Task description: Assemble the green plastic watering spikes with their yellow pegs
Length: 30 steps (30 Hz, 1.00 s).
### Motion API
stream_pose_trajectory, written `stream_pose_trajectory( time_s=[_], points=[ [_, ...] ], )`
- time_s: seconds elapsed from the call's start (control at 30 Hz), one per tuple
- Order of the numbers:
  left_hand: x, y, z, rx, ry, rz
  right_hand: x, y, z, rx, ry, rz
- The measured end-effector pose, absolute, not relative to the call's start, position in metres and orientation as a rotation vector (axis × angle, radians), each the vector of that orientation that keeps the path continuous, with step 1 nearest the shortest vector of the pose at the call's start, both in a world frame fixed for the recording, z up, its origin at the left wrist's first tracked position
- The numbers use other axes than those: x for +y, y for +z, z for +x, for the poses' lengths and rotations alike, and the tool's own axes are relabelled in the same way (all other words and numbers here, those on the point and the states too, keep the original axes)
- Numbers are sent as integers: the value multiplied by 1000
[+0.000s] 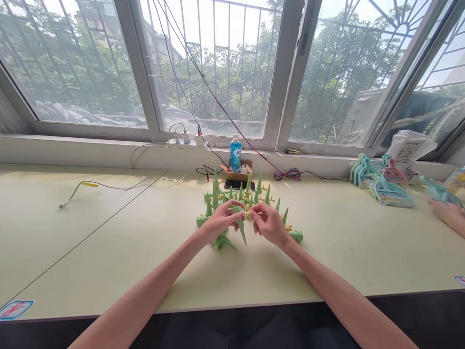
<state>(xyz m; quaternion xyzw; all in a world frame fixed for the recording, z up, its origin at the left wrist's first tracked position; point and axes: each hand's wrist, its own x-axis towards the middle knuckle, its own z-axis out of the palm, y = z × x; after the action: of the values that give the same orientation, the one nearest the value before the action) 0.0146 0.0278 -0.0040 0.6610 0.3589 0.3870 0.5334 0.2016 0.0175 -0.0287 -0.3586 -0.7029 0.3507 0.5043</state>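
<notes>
My left hand (225, 216) is closed around a green plant watering spike (241, 230), its pointed end tilted down toward me. With thumb and fingertips, my right hand (269, 222) pinches a small yellow valve (247, 213) at the spike's side; whether the valve is seated in it I cannot tell. More green spikes with yellow valves stand and lie in a cluster (215, 194) just behind and around both hands. One spike (220, 243) lies on its side below my left hand, its round open end facing me.
Behind the cluster are a dark phone (232, 184), a small cardboard box (238, 175) and a blue bottle (235, 154). Cables (290, 173) run along the table (119, 271). Bundles of teal hangers (363, 170) stand at right, near another person's hand (447, 214) holding a teal bundle.
</notes>
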Motion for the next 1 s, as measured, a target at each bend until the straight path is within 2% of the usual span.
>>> stream_pose_trajectory(
  time_s=[1.0],
  points=[
    [28, -8, 15, 807, 863, 1672, 21, -32, 201, -1679, 910, -833]
  ],
)
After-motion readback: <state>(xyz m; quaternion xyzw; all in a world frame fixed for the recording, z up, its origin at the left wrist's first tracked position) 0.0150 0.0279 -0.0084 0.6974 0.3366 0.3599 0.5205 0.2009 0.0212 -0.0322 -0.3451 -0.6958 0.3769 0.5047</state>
